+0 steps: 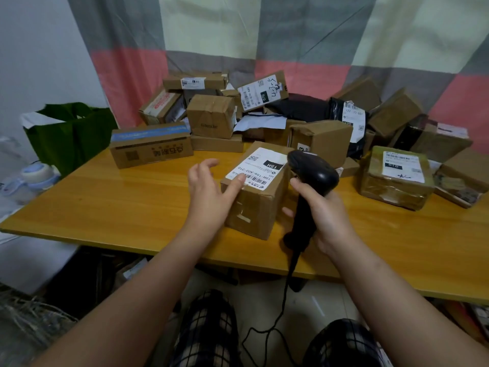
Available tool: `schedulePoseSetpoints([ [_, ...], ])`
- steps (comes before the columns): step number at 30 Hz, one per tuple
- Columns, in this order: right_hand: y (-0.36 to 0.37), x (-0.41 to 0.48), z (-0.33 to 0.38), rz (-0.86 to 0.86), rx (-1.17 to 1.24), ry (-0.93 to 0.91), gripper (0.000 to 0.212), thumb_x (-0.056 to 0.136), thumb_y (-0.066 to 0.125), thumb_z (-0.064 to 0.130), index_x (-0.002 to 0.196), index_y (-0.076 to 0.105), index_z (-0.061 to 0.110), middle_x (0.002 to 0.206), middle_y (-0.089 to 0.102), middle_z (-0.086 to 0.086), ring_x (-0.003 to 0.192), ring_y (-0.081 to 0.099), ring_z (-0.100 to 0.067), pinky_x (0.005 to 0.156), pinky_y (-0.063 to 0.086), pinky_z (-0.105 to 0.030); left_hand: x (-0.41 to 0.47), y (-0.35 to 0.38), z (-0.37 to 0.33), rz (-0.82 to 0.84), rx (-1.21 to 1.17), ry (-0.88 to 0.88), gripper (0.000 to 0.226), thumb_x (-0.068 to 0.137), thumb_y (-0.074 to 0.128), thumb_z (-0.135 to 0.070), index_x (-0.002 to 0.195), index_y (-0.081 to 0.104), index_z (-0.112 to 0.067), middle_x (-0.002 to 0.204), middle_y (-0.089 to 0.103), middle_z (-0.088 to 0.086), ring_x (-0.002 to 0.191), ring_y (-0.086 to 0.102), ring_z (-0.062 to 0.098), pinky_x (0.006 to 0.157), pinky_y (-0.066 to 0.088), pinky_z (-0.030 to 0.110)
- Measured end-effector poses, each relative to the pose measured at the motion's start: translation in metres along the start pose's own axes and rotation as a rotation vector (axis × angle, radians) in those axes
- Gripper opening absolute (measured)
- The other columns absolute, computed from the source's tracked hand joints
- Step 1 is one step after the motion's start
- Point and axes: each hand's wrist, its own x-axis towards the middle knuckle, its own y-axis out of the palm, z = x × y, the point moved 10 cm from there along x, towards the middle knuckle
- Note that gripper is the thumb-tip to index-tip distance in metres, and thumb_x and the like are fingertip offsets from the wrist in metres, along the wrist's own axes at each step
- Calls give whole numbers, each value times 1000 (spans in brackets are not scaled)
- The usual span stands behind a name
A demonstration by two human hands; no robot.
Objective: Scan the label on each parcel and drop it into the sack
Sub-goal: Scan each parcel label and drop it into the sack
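Note:
A small brown cardboard parcel (258,207) stands near the front of the wooden table (111,202), with a white barcode label (258,166) on its top face. My left hand (209,192) rests against the parcel's left side, thumb touching the label's near corner, fingers spread and relaxed. My right hand (321,215) grips the handle of a black corded barcode scanner (312,173), whose head hangs just right of the label, above the parcel's right edge.
Several more cardboard parcels (211,119) and a black poly mailer (349,120) are piled along the table's back. A taped parcel (397,178) sits at the right. A green bag (71,136) stands left of the table. The scanner's cable (280,313) hangs down between my knees.

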Motion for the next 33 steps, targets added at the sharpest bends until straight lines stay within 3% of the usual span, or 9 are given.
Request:
schedulePoseSetpoints([
  [3, 14, -5, 1, 83, -14, -17, 27, 85, 70, 16, 109, 64, 27, 113, 70, 2, 106, 66, -16, 87, 57, -40, -8, 14, 19, 120, -124, -228, 83, 76, 67, -56, 140, 28, -20, 144, 32, 4, 126, 41, 19, 105, 41, 36],
  [6, 27, -7, -8, 105, 83, 2, 31, 83, 70, 11, 113, 65, 21, 113, 71, -3, 106, 67, -18, 91, 55, -38, -8, 19, 17, 210, -74, -206, 89, 75, 70, -54, 143, 24, -20, 145, 30, 2, 129, 36, 18, 106, 36, 34],
  [9, 28, 1, -15, 53, 111, 72, 28, 84, 70, 13, 111, 65, 10, 110, 71, -13, 103, 69, -23, 92, 55, -39, 10, 11, 24, 238, -15, -260, 82, 80, 69, -50, 145, 26, -26, 145, 31, 2, 130, 36, 21, 106, 36, 40],
  [12, 23, 12, 0, 17, -1, 52, 25, 84, 71, 18, 108, 64, 17, 110, 68, -7, 104, 65, -22, 82, 57, -33, 28, -4, 17, 93, 71, -214, 64, 88, 61, -37, 144, 29, -32, 142, 28, 7, 133, 30, 28, 110, 28, 41],
  [17, 22, 38, 37, -22, -310, -56, 42, 82, 72, 34, 117, 60, 16, 109, 64, -2, 101, 58, -17, 85, 47, -32, 26, 20, 8, 244, 303, -109, 59, 83, 58, -61, 136, 43, -40, 147, 22, 8, 136, 26, 30, 107, 30, 39],
  [20, 31, 46, 53, 35, -465, -108, 26, 83, 70, 35, 104, 64, 21, 101, 64, 1, 99, 58, -15, 82, 45, -29, 34, 17, 6, 347, 231, -26, 46, 87, 63, -45, 131, 52, -38, 153, 20, 7, 140, 26, 25, 109, 29, 33],
  [24, 38, 50, 57, 122, -505, -84, 12, 84, 69, 33, 92, 64, 27, 100, 65, 1, 96, 59, -14, 81, 45, -27, 46, -1, 10, 419, 184, 121, 31, 100, 46, -21, 122, 58, -38, 155, 27, -1, 142, 23, 17, 116, 22, 37],
  [28, 52, 42, 34, 271, -581, 10, 33, 81, 69, 36, 111, 63, 23, 111, 64, -2, 107, 58, -19, 101, 43, -38, 44, -18, 36, 135, -151, -154, 21, 102, 40, -25, 121, 49, -23, 133, 51, 4, 118, 49, 19, 98, 43, 34],
  [33, 58, 28, 22, 274, -556, -61, 38, 83, 69, 31, 119, 58, 26, 112, 62, 5, 106, 57, -12, 89, 45, -29, 35, 0, 42, 143, -207, -405, 61, 97, 40, -54, 146, 28, -22, 131, 43, 0, 102, 39, 13, 74, 37, 24],
])
